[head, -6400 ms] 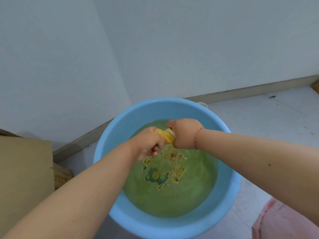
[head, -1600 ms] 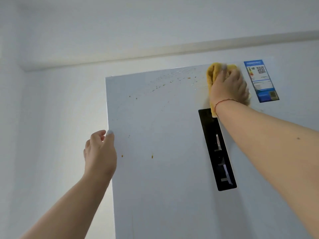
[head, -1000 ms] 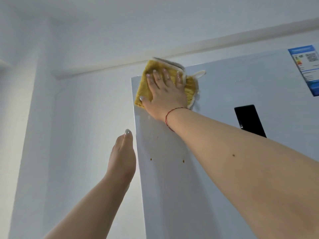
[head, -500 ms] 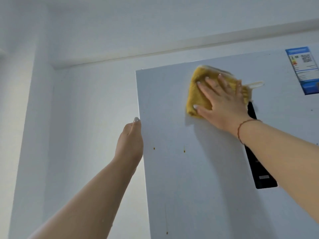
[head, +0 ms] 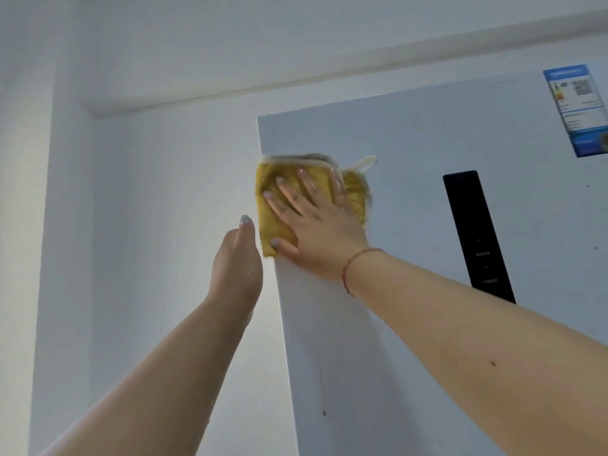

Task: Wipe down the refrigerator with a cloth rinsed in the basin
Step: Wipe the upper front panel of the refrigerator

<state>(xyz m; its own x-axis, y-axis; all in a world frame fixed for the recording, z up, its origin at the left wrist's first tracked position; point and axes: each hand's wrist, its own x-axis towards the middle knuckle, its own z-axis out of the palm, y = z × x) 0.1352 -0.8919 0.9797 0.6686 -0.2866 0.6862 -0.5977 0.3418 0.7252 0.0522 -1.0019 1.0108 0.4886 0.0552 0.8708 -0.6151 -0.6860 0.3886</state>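
The grey refrigerator point(head: 411, 225) fills the right half of the view, seen from below. A yellow cloth point(head: 273, 218) with a pale trim and loop lies flat on the door at its left edge. My right hand point(head: 316, 218) presses it against the door with straight, spread fingers. My left hand point(head: 238, 261) is raised beside the fridge's left edge, fingers straight and together, holding nothing. A small brown speck point(head: 324, 413) shows lower on the door. The basin is out of view.
A black control panel point(head: 477, 238) runs down the door right of the cloth. A blue and white label point(head: 580, 108) sits at the upper right. White wall point(head: 148, 225) and a ceiling ledge lie left of and above the fridge.
My right hand has slid the cloth left and down, from near the black panel to the door's left edge. The two brown specks below it are gone. My left hand stayed beside the edge.
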